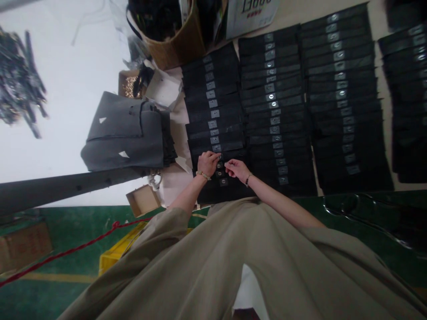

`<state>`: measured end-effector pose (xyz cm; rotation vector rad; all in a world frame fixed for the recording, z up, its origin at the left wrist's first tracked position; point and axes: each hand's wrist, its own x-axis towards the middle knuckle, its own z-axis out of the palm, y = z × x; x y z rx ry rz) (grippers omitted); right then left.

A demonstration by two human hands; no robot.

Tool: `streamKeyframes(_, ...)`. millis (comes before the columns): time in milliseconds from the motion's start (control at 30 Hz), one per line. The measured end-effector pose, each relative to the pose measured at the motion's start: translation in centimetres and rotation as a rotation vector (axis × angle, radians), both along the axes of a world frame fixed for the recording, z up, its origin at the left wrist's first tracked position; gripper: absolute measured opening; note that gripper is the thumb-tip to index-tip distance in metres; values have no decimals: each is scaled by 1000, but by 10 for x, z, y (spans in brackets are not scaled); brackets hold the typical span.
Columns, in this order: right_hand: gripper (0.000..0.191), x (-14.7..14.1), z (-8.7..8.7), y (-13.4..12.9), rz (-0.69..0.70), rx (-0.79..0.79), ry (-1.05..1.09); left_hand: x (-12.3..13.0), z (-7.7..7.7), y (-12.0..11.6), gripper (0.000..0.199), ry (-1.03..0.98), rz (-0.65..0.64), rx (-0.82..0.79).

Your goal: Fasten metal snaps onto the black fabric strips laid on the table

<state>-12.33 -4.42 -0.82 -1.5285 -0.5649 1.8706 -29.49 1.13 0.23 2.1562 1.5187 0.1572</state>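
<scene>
Overlapping black fabric pieces [230,189] lie in a column in front of me, each with a small grey label patch [223,182] that bears a round mark. My left hand [207,163] rests on this column, its fingers drawn together and their tips at one of the patches. What they pinch, if anything, is too small to make out. Just to the right, my right hand [237,170] hovers close over the same column with thumb and forefinger pinched together. A tiny pale thing seems to be at those fingertips; its kind cannot be told.
More columns of labelled black pieces [276,120] cover the table to the right. On the left are a stack of grey sheets [123,133], a white tray [163,89] and a box of small brass-coloured parts [130,86]. A cardboard box [180,46] stands at the back.
</scene>
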Motion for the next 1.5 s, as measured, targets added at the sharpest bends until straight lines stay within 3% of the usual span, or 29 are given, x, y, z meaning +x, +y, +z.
streamKeyframes(400, 43, 1, 0, 0, 9, 10, 10, 0, 2, -1, 38, 57, -19, -3)
streamKeyframes(733, 42, 0, -1, 0, 13, 13, -6, 7, 1, -2, 17, -20, 80, 18)
streamKeyframes(900, 41, 0, 0, 0, 16, 12, -9, 6, 5, 1, 23, -43, 4, 2)
streamKeyframes(1067, 41, 0, 4, 0, 23, 9, -15, 10, 11, 3, 15, -30, -50, -26)
streamKeyframes(1167, 39, 1, 5, 1, 26, 10, -20, 13, 13, 2, 14, -33, 6, -42)
streamKeyframes(1333, 36, 1, 6, 1, 29, 17, -22, 13, 7, 1, 13, -15, 211, -109)
streamKeyframes(1500, 35, 2, 5, 0, 34, 17, -21, 19, 3, 0, 12, 0, 305, -122)
